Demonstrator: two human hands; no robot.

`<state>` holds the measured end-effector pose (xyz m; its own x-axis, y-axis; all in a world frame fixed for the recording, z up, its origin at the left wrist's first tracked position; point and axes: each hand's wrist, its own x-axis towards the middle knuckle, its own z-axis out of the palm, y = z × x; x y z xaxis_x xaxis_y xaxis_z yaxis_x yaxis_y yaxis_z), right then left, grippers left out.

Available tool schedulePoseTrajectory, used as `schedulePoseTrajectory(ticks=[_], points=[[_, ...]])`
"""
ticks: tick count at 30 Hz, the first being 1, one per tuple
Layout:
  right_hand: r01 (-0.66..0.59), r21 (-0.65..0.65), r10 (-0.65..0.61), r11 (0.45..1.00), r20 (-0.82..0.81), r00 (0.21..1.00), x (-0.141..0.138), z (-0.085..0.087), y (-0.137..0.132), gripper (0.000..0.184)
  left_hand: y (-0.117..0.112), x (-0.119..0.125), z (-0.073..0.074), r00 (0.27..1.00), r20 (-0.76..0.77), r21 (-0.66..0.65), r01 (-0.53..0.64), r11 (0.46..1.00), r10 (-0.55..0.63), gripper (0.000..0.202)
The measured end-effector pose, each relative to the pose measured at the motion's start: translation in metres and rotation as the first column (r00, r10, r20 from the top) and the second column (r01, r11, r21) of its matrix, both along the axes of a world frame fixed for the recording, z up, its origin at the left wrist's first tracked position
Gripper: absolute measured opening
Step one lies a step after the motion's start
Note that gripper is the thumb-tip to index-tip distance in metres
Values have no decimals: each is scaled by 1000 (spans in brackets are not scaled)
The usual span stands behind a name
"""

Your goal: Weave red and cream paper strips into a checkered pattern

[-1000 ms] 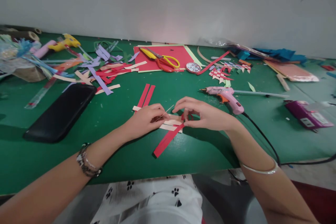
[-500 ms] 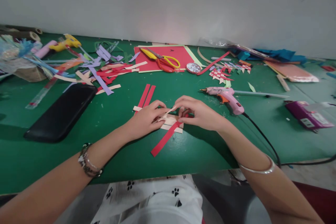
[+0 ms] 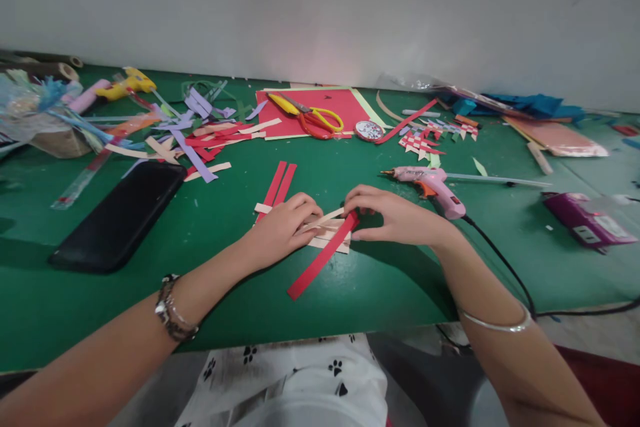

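Observation:
My left hand (image 3: 287,223) rests on the table with fingers and thumb closed on cream paper strips (image 3: 325,240), its fingertips covering their left ends. One cream strip (image 3: 330,217) slants up from there to the curled fingertips of my right hand (image 3: 385,215). Across the cream strips lies a red paper strip (image 3: 317,265), its lower end toward me and its upper end beside my right fingers. Beyond my left hand, two red strips (image 3: 281,183) cross a short cream piece (image 3: 263,208). The exact grip of my right fingers is partly hidden.
A pink glue gun (image 3: 435,183) with a cord lies right; a black phone-like slab (image 3: 125,217) lies left. Behind are scissors (image 3: 310,113) on red paper (image 3: 280,123), a round tin (image 3: 369,131), paper scraps (image 3: 200,140) and a purple box (image 3: 583,217).
My right hand has shifted slightly right, and the raised cream strip now stretches between both hands. More of the red strip's upper end shows.

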<state>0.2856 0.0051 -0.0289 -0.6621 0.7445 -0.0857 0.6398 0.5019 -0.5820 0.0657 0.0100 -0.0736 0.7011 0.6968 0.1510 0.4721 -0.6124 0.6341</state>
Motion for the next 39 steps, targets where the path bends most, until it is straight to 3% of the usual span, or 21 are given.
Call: schedulePoseTrajectory(ticks=[15, 20, 27, 39], points=[[-46, -73, 43, 996, -49, 998, -5, -6, 3, 13, -1, 1, 1, 999, 36, -32, -8, 999, 10, 1], [-69, -81, 65, 994, -49, 997, -1, -2, 2, 10, -1, 1, 2, 998, 50, -39, -33, 999, 35, 9], [-12, 52, 9, 999, 68, 998, 2, -8, 4, 14, -2, 2, 3, 998, 56, -40, -37, 999, 39, 13], [-9, -39, 9, 999, 3, 1000, -1, -13, 13, 5, -2, 2, 4, 996, 70, -76, -42, 996, 48, 7]])
